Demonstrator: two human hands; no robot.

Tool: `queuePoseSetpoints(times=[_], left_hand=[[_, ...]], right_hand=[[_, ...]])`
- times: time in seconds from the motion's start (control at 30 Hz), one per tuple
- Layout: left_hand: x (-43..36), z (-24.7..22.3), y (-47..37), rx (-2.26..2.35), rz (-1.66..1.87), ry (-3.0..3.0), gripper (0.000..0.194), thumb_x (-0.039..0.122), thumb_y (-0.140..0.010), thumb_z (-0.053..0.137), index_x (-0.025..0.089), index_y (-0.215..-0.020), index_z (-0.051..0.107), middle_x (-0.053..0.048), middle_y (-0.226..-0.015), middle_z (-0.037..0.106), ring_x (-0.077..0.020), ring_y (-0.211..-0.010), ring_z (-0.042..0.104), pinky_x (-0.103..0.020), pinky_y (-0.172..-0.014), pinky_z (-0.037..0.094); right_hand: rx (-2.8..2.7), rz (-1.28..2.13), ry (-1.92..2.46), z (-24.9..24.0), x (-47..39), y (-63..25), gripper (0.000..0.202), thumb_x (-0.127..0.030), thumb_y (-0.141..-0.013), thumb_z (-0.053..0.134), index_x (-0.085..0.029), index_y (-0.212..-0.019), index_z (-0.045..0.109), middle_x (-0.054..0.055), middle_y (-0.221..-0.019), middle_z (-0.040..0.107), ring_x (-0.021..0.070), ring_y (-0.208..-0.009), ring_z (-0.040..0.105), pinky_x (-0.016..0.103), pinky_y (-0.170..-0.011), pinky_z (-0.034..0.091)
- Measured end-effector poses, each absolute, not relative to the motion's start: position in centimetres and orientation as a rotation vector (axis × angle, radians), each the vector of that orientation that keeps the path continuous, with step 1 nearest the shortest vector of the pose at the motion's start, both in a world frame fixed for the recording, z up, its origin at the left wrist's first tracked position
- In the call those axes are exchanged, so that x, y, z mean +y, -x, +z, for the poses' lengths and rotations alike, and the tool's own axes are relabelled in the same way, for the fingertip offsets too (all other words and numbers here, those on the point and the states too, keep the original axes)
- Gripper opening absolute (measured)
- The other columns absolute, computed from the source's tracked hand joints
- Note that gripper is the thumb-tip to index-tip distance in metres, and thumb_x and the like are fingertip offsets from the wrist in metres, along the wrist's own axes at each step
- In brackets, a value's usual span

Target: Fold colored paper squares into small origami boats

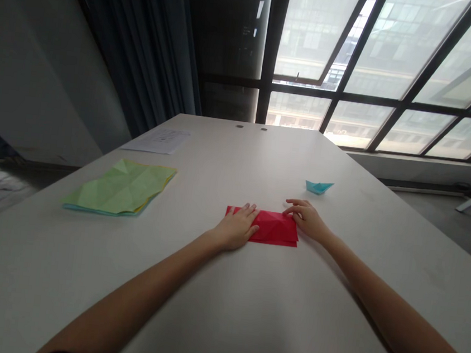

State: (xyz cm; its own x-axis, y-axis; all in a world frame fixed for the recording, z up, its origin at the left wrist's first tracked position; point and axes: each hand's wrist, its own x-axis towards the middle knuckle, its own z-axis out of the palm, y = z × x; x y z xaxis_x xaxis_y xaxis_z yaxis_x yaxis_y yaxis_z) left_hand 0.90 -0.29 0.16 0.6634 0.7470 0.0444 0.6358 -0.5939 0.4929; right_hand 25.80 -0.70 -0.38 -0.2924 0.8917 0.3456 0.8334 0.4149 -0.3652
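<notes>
The folded red paper (274, 229) lies mid-frame. The left hand (236, 227) rests flat on its left end, likely so it won't slip. The half-curled right hand (307, 219) is at its top right edge; I can't tell if it pinches. 1 blue boat (318, 188) sits right of middle, maybe safely aside.

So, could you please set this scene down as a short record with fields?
Surface: white table
Left hand: flat on the left of the red folded paper
Right hand: at the paper's far right corner
Beyond right hand: blue paper boat
Left side: creased paper stack, green on top
Behind stack: printed sheet
Background: dark curtain, windows
</notes>
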Motion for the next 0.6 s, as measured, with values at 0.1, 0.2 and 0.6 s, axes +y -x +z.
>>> queuePoseSetpoints(times=[0.1,0.2,0.6], left_hand=[[-0.5,-0.2,-0.9,1.098,0.185,-2.499,0.052,0.039,-0.086,0.03,0.018,-0.133,0.029,-0.011,-0.143,0.02,-0.0282,-0.132,0.014,-0.054,-0.102,0.009],[-0.6,-0.1,-0.9,1.147,0.042,-2.579,0.055,0.04,-0.087,0.024,0.017,-0.136,0.021,-0.009,-0.145,0.015,-0.026,-0.133,0.01,-0.053,-0.103,0.011],[-0.6,-0.6,-0.6,1.206,-0.064,-2.64,0.068,0.057,-0.083,0.017,0.019,-0.139,0.01,-0.005,-0.146,0.007,-0.0271,-0.133,0.005,-0.053,-0.103,0.013]], right_hand=[[-2.319,0.063,1.431,0.5,-1.2,-24.9,0.03,-0.007,-0.071,0.042,-0.022,-0.078,0.068,0.003,-0.105,0.063,0.0199,-0.097,0.053,0.037,-0.086,0.04],[-2.377,-0.026,1.455,1.3,-1.9,-24.0,0.026,-0.012,-0.076,0.043,-0.021,-0.083,0.066,0.004,-0.1,0.065,0.0202,-0.095,0.054,0.036,-0.084,0.039],[-2.513,-0.08,1.551,0.8,-3.8,-21.0,0.031,-0.019,-0.083,0.039,-0.017,-0.11,0.054,0.01,-0.11,0.06,0.0216,-0.099,0.053,0.035,-0.084,0.039]])
